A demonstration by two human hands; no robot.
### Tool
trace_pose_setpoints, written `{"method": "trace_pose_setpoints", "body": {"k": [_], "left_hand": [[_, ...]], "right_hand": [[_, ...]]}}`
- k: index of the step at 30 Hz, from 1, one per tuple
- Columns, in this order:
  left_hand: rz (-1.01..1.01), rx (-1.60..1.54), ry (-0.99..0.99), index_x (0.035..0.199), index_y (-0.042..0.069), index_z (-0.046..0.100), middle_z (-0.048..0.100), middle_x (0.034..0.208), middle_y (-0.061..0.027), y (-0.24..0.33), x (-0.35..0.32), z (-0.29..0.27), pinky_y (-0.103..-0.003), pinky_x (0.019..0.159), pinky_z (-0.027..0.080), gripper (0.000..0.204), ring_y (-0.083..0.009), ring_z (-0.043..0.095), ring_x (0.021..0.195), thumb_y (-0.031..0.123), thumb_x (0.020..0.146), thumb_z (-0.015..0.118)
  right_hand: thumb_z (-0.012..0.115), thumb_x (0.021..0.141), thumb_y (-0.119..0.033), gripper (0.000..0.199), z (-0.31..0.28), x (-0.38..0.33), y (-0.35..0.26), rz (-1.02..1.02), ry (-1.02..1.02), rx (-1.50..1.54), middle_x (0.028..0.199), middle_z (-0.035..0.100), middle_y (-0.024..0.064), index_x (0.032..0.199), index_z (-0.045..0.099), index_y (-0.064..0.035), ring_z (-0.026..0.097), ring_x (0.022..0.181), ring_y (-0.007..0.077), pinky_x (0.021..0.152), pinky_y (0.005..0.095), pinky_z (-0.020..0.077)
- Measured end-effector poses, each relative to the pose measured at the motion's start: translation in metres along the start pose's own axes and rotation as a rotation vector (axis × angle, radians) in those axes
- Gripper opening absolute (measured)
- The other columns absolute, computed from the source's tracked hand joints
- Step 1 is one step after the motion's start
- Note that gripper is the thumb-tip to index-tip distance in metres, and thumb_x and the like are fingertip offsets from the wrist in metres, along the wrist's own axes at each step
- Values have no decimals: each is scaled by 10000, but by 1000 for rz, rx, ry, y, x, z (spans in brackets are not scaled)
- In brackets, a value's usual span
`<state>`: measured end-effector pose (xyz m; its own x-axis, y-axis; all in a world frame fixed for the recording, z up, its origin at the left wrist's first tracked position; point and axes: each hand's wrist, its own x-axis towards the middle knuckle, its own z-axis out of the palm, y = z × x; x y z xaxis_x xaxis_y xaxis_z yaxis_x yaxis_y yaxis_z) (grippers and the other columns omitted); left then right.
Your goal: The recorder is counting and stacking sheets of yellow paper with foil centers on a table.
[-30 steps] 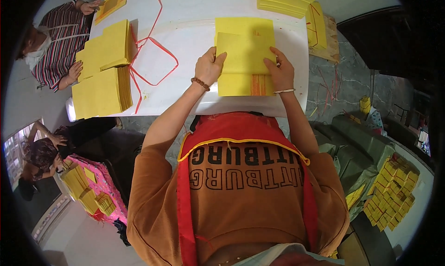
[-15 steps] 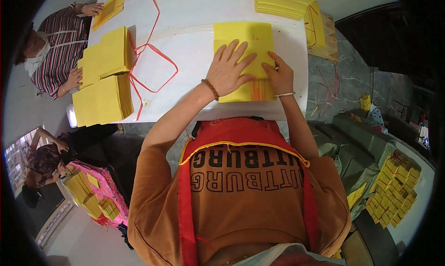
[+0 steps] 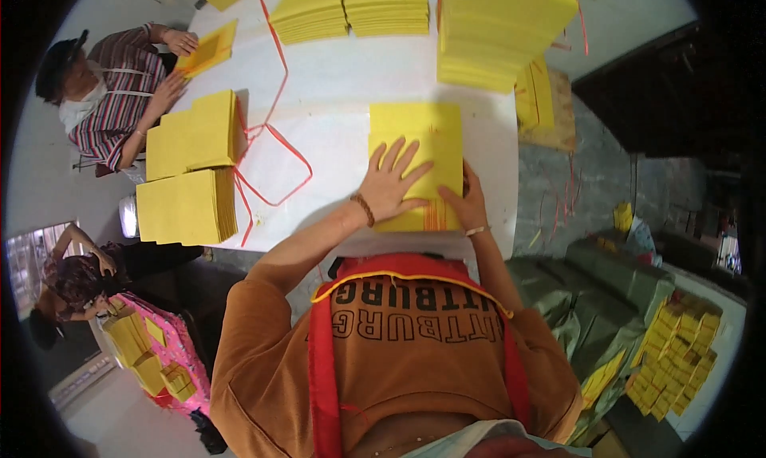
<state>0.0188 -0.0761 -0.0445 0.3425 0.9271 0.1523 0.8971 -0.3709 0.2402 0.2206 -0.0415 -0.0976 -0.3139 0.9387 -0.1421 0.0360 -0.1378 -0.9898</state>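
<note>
Yellow paper (image 3: pixel 415 124) with faint red print lies on the white table (image 3: pixel 319 151) in front of me; I cannot tell whether it is one folded sheet or a thin stack. My left hand (image 3: pixel 396 188) rests flat on its middle, fingers spread, a brown bead bracelet at the wrist. At the paper's right edge is my right hand (image 3: pixel 467 206), wearing a pale bangle. Its thumb lies on top of the paper, and the other fingers bend over the edge, partly hidden.
Yellow paper stacks (image 3: pixel 185 207) stand at the table's left, near a loose red strap (image 3: pixel 306 171). A tall yellow pile (image 3: pixel 503 35) rises at the far right, with shorter stacks (image 3: pixel 387 9) beside it. A co-worker in stripes (image 3: pixel 128 67) handles a yellow sheet (image 3: pixel 209 51). Yellow bundles (image 3: pixel 674 354) lie lower right.
The whole view has shifted, so the table sits lower in the picture. My left hand stays flat on the paper. My right hand's fingers now lie further over the paper's right edge.
</note>
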Motion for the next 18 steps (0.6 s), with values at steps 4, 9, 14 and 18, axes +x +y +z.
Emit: {"method": "trace_pose_setpoints", "body": {"k": [4, 9, 14, 18], "left_hand": [[16, -18, 26, 1270, 197, 440, 314, 1351, -173, 4, -3, -11, -511, 985, 228, 608, -358, 289, 1229, 518, 765, 551], [183, 204, -3, 1220, 47, 471, 443, 1207, -252, 5, 4, -9, -443, 849, 384, 596, -351, 444, 1062, 435, 778, 569], [249, 449, 62, 1162, -84, 476, 512, 1072, -338, 11, 8, -3, -397, 737, 461, 493, -369, 525, 928, 158, 735, 520], [265, 271, 163, 1145, -40, 523, 569, 1005, -293, -2, 15, -10, -386, 676, 463, 432, -339, 549, 865, 133, 749, 516]], "right_hand": [[702, 732, -149, 680, 7, -3, -2, -3, 70, 40, 1191, 476, 138, 1307, 366, -11, 491, 1076, 218, 913, 321, 406], [616, 814, -136, 572, 10, -1, 3, 15, 112, 77, 1229, 460, 129, 1311, 362, -9, 456, 1124, 197, 947, 314, 373], [486, 905, -179, 475, 5, -1, -2, 70, 101, 37, 1276, 436, 120, 1322, 344, 1, 433, 1156, 192, 983, 306, 328], [428, 933, -252, 456, -10, -3, 16, 109, 108, 241, 1293, 425, 118, 1304, 375, 8, 422, 1170, 204, 1003, 308, 302]]}}
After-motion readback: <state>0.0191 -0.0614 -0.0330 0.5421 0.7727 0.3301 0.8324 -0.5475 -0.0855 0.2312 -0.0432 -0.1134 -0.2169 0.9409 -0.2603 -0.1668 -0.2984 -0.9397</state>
